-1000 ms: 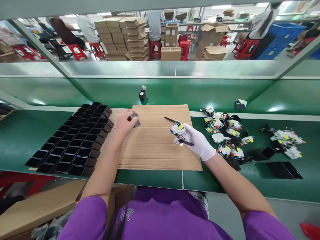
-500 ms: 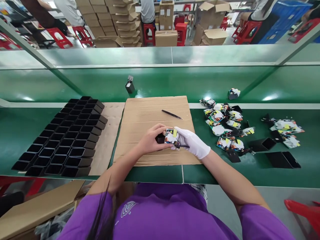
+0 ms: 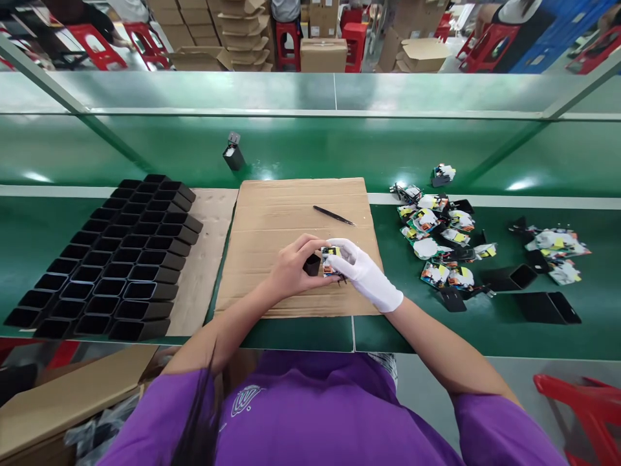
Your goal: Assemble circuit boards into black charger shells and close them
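Note:
Above the cardboard sheet [image 3: 272, 213], both hands meet on one small circuit board [image 3: 330, 260] with white, yellow and orange parts. A black piece [image 3: 312, 264] sits at the board's left end, between the thumb and fingers of my bare left hand [image 3: 294, 266]. My right hand [image 3: 366, 277], in a white glove, grips the board's right side, and its fingers hide much of it. Short dark wires poke out below. Behind the hands a thin black pointed tool [image 3: 334, 215], perhaps tweezers, lies on the cardboard.
Rows of black open-ended cases [image 3: 114, 268] are stacked on the left, beside a strip of pale wood [image 3: 206, 246]. Heaped circuit boards [image 3: 436, 226] and two loose black cases [image 3: 547, 307] lie to the right. One filled case [image 3: 233, 153] stands farther back.
My right hand has turned and its fingers now cover more of the circuit board. My left hand keeps its grip. The view has shifted slightly.

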{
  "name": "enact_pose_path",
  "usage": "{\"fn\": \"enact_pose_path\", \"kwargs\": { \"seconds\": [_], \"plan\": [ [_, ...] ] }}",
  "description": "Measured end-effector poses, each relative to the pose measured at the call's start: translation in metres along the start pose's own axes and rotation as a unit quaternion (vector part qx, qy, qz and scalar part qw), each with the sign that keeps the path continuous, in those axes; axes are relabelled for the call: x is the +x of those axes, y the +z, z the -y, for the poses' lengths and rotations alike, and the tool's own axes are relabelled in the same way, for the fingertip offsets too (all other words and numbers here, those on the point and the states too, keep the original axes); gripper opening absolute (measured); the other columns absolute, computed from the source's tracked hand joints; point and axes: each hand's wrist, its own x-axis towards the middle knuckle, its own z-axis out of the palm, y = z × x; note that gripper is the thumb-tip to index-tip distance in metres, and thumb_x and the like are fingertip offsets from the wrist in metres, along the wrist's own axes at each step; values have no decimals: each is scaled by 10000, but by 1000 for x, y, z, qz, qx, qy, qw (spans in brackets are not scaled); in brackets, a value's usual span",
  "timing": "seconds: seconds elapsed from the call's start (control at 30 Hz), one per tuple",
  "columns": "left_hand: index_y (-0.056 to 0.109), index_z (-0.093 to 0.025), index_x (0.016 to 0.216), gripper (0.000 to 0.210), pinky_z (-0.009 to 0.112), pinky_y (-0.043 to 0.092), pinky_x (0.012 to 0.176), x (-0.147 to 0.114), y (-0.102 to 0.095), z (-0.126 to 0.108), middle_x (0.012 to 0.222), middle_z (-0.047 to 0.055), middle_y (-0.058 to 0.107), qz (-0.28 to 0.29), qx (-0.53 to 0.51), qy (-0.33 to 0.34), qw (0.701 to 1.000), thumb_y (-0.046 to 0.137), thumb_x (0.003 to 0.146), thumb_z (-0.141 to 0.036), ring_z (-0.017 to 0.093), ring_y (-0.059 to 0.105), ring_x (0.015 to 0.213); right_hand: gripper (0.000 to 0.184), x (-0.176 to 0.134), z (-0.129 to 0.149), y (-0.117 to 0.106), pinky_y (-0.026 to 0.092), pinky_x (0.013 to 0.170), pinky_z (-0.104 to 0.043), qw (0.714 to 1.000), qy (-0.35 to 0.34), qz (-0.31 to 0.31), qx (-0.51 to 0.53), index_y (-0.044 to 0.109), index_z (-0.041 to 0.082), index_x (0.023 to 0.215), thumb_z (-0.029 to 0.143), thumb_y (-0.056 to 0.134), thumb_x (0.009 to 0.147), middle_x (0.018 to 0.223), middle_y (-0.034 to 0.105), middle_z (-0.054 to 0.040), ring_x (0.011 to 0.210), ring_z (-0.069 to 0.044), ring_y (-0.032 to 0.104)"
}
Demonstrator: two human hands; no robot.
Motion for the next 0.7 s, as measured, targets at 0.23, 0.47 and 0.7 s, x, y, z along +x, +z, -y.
{"fn": "enact_pose_path", "kwargs": {
  "seconds": [0.23,0.47,0.7],
  "plan": [
    [591,-210,1097,453,288,564,780,1,-1,0,1034,62,714,8,-19,-8,1000,773,745,-430,187,701,901,522,2,-3,-17,567,812,-361,997,-42,22,-57,569,216,1241,611,483,912,1155,698,-85,936,-203,687],
    [589,-227,1153,426,287,569,767,-2,-1,14,1102,53,752,-4,11,-39,999,733,774,-359,158,705,785,322,57,63,-105,373,1148,-449,851,-60,-171,-493,679,171,1168,318,478,964,1299,647,-135,1288,-275,544],
    [605,-219,1100,395,293,553,738,-2,-2,27,1008,49,759,-41,85,-31,995,729,767,-390,191,722,808,488,143,92,-195,529,913,-429,693,217,-205,-656,670,66,1203,295,734,777,1184,683,-230,1079,-348,666]
  ]
}}
